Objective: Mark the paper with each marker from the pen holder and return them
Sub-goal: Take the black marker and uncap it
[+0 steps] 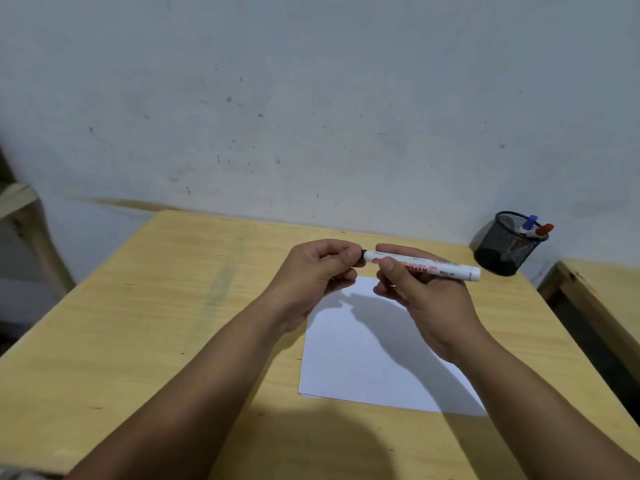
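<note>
Head view: the white marker [420, 265] lies level at frame centre, above the paper [374, 355]. Your right hand [419, 292] fingers wrap its barrel; your left hand [313, 271] fingers pinch its black cap end. The mesh pen holder [502, 249] stands at the desk [156, 306] right edge.

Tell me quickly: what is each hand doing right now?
Left hand: closed on the black cap end of the marker.
Right hand: closed around the marker's white barrel.
</note>
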